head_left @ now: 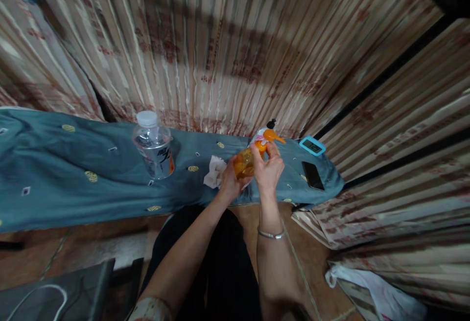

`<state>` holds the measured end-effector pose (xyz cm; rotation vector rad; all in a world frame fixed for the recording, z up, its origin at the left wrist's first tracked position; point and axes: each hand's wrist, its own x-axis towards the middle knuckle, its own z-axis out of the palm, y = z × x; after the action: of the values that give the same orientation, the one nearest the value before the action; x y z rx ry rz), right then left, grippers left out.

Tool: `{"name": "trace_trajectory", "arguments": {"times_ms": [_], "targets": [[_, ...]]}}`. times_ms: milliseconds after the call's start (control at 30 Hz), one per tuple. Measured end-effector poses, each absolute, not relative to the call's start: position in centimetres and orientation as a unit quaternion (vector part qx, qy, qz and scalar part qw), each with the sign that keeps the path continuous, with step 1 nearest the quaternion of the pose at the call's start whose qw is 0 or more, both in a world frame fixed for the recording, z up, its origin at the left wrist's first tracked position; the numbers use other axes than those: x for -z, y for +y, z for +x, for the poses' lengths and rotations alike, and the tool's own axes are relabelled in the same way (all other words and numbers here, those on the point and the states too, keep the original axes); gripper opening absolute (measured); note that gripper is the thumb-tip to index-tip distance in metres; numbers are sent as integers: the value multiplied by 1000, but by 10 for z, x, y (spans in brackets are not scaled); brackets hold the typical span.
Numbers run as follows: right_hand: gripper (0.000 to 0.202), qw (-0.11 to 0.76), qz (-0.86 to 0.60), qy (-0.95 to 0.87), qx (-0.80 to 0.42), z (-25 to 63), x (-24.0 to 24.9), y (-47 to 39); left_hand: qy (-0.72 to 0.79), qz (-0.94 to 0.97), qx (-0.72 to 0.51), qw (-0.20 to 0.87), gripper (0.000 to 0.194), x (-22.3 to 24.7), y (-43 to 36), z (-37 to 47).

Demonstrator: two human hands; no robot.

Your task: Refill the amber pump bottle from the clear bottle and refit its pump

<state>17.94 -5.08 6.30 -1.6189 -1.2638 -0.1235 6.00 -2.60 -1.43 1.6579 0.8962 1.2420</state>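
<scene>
A yellow see-through pump bottle [244, 163] with an orange pump head [272, 136] is held tilted, its top toward the right. My left hand [231, 179] is closed around the bottle's body. At the orange collar, my right hand [268, 167] grips with thumb and fingers. A crumpled white tissue [214, 171] lies just left of my left hand. Behind the pump head stands another container with a black top [271, 124], mostly hidden.
On the teal patterned cloth [110, 164] stands a large clear bottle with a white cap [154, 147] at left. A blue-framed digital device [312, 146] and a dark phone [313, 175] lie at right. Curtains [220, 57] hang behind; a white bag [374, 289] is on the floor.
</scene>
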Motion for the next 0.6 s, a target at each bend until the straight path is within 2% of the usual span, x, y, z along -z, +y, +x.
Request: {"name": "trace_trajectory", "arguments": {"times_ms": [233,367,467,600], "targets": [[51,482,-696,-532,-28,177,-61,-65,344,661,-493,449,86,10,-25,58],[54,451,-698,-551,-70,184,-58,-74,306,658,-502,471,85,13,-27,62],[52,436,-712,-545,-74,193,-59,-73,306,640,-499,497,97,23,-27,67],[46,425,-741,-517,-57,217,-65,-65,337,654,-492,465,112,38,-22,69]]}}
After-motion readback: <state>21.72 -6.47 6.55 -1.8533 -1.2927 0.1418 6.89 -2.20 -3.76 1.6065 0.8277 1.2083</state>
